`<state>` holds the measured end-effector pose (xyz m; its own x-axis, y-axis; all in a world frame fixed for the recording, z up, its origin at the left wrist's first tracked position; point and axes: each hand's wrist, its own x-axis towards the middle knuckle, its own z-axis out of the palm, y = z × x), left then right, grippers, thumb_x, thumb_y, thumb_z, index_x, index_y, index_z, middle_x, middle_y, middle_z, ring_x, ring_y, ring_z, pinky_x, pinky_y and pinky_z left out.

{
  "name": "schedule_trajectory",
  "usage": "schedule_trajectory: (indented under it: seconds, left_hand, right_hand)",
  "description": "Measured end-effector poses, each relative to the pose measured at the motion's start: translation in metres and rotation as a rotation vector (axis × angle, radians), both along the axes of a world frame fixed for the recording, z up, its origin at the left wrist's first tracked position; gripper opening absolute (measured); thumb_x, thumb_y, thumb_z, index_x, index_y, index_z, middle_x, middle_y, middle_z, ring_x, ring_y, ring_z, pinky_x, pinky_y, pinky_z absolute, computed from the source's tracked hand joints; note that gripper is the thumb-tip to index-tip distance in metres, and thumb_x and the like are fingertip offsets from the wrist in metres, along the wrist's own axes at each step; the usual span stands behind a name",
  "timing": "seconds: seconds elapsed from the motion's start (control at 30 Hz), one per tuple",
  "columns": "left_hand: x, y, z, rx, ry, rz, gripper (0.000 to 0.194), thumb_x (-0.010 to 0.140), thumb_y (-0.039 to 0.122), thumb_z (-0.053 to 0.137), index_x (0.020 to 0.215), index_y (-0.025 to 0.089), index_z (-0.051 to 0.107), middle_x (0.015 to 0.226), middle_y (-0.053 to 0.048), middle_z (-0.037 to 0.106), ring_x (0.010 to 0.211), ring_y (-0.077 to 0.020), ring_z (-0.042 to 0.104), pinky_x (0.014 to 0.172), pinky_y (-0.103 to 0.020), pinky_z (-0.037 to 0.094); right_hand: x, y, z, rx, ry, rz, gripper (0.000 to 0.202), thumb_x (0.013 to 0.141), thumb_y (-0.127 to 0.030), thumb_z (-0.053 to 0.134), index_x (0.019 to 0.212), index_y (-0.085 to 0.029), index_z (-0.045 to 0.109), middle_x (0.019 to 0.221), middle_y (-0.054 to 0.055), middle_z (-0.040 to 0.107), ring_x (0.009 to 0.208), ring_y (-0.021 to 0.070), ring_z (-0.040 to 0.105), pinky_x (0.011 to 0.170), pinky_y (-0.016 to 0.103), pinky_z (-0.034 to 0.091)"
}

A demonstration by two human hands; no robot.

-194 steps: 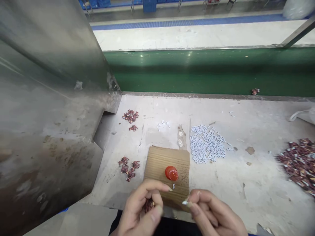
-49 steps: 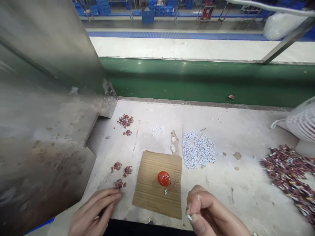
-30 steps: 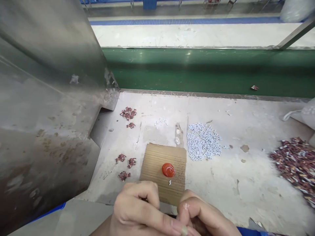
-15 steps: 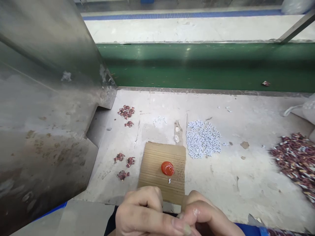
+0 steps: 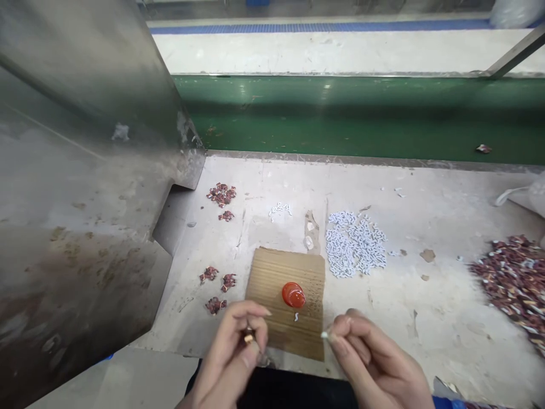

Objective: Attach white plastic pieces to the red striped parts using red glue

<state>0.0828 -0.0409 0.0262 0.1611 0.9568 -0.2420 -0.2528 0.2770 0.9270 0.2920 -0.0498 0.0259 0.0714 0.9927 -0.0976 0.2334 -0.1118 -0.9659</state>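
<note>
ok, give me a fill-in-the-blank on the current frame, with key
The glossy blob on the corrugated cardboard is coloured ____.
The hand pinching a small pale piece is the person's ____.
The three maroon clusters nearest the cardboard lie on its ____ side.
The lone scrap past the worktop's back edge rests on a surface coloured ____.

Key: red; right; left; green.

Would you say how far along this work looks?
Small dark-red clusters at the left look done. The left hand holds a brown-and-tan piece, the right hand a small pale piece. The large dark-red heap and pale-blue curved pieces seemingly remain.
</note>
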Motion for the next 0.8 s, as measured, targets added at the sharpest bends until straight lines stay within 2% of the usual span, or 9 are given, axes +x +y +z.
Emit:
schedule_trajectory:
  seconds: [0.07,0.1,0.2,0.27,0.37,0.5,0.63,0.73,0.8]
  left_hand:
    - [-0.013,-0.002,0.001,-0.187,0.090,0.026,0.025,0.101,0.050,0.063,0.120,0.034,0.069,0.087,0.001,0.060,0.072,-0.0121,0.054,0.064,-0.020,0.046]
    - [-0.019,-0.003,0.002,-0.226,0.150,0.034,0.026,0.100,0.050,0.066,0.119,0.033,0.069,0.087,0.002,0.062,0.070,-0.0115,0.056,0.064,-0.020,0.048]
    - [-0.031,-0.001,0.006,-0.267,0.322,0.060,0.031,0.089,0.043,0.080,0.115,0.029,0.072,0.083,0.002,0.071,0.067,-0.0122,0.064,0.067,-0.020,0.053]
    - [-0.036,0.001,0.008,-0.303,0.424,0.084,0.021,0.078,0.034,0.087,0.096,0.025,0.078,0.080,0.001,0.077,0.070,-0.0147,0.070,0.069,-0.020,0.057]
    - [-0.041,0.005,0.008,-0.302,0.504,0.113,0.009,0.068,0.024,0.089,0.072,0.023,0.082,0.083,-0.004,0.083,0.078,-0.0199,0.077,0.073,-0.022,0.061]
    - [-0.050,0.007,0.000,-0.176,0.383,0.096,0.012,0.068,0.017,0.089,0.075,0.026,0.087,0.089,-0.006,0.084,0.086,-0.0239,0.081,0.073,-0.023,0.066]
    - [-0.054,0.012,-0.002,-0.105,0.236,0.036,0.019,0.074,0.011,0.087,0.082,0.028,0.088,0.087,-0.004,0.083,0.074,-0.0196,0.080,0.065,-0.022,0.066]
    - [-0.045,0.018,0.005,-0.107,0.191,0.066,0.030,0.072,0.006,0.089,0.089,0.031,0.088,0.081,-0.001,0.084,0.073,-0.0172,0.081,0.067,-0.018,0.066]
    - [-0.034,0.023,0.012,-0.044,0.133,0.077,0.036,0.069,0.001,0.089,0.087,0.032,0.087,0.081,0.001,0.085,0.074,-0.0166,0.081,0.069,-0.018,0.066]
  right_hand:
    - [0.015,0.009,-0.012,0.247,-0.342,0.057,0.009,0.104,-0.022,0.061,0.101,-0.023,0.069,0.069,-0.005,0.044,0.055,0.0116,0.050,0.052,0.021,0.045]
    - [0.020,0.013,-0.017,0.312,-0.423,0.088,0.010,0.103,-0.017,0.061,0.105,-0.022,0.069,0.069,-0.006,0.042,0.053,0.0116,0.049,0.051,0.021,0.045]
    - [0.025,0.019,-0.025,0.395,-0.481,0.160,0.014,0.102,-0.011,0.060,0.110,-0.019,0.068,0.075,-0.002,0.053,0.055,0.0115,0.052,0.053,0.022,0.048]
    - [0.022,0.021,-0.026,0.439,-0.517,0.201,0.017,0.103,-0.007,0.058,0.114,-0.017,0.066,0.083,0.002,0.063,0.059,0.0120,0.058,0.057,0.023,0.050]
    - [0.017,0.022,-0.027,0.486,-0.561,0.234,0.018,0.104,-0.006,0.056,0.117,-0.014,0.066,0.085,0.006,0.067,0.064,0.0135,0.064,0.057,0.024,0.051]
    - [0.014,0.023,-0.032,0.514,-0.606,0.244,0.015,0.105,-0.008,0.058,0.116,-0.011,0.067,0.081,0.007,0.067,0.061,0.0150,0.065,0.052,0.026,0.049]
    - [0.015,0.023,-0.035,0.519,-0.609,0.239,0.015,0.104,-0.008,0.059,0.116,-0.014,0.067,0.080,0.006,0.067,0.057,0.0145,0.063,0.051,0.026,0.048]
    - [0.017,0.020,-0.026,0.506,-0.582,0.194,0.017,0.103,-0.008,0.059,0.116,-0.016,0.066,0.080,0.003,0.064,0.056,0.0135,0.060,0.051,0.026,0.049]
    - [0.017,0.018,-0.014,0.468,-0.545,0.148,0.014,0.103,-0.011,0.060,0.113,-0.019,0.065,0.077,0.002,0.062,0.053,0.0130,0.057,0.049,0.025,0.048]
